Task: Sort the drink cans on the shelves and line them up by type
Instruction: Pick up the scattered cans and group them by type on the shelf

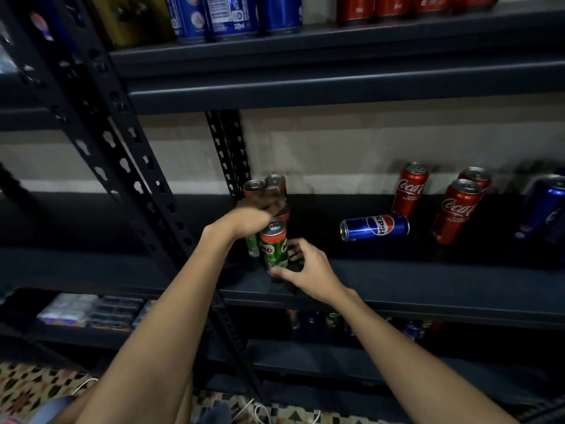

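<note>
Several green Milo cans [253, 186] stand in a row at the left end of the middle shelf [428, 276]. My right hand [308, 272] grips the front Milo can [274, 246] by its lower side. My left hand [260, 212] rests over the tops of the cans behind it, fingers curled on one; most of that can is hidden. A blue Pepsi can [374, 227] lies on its side mid-shelf. To its right stand three red Coca-Cola cans [409, 188] [455, 209] [475, 175], and blue cans [542, 206] stand at the far right.
The top shelf [305, 44] carries blue cans [229, 16] and red cans [397, 7]. A perforated dark upright post [128, 166] runs diagonally at left. More cans [333, 319] sit in shadow on the lower shelf, with packets [91, 310] on the neighbouring rack. Patterned floor lies below.
</note>
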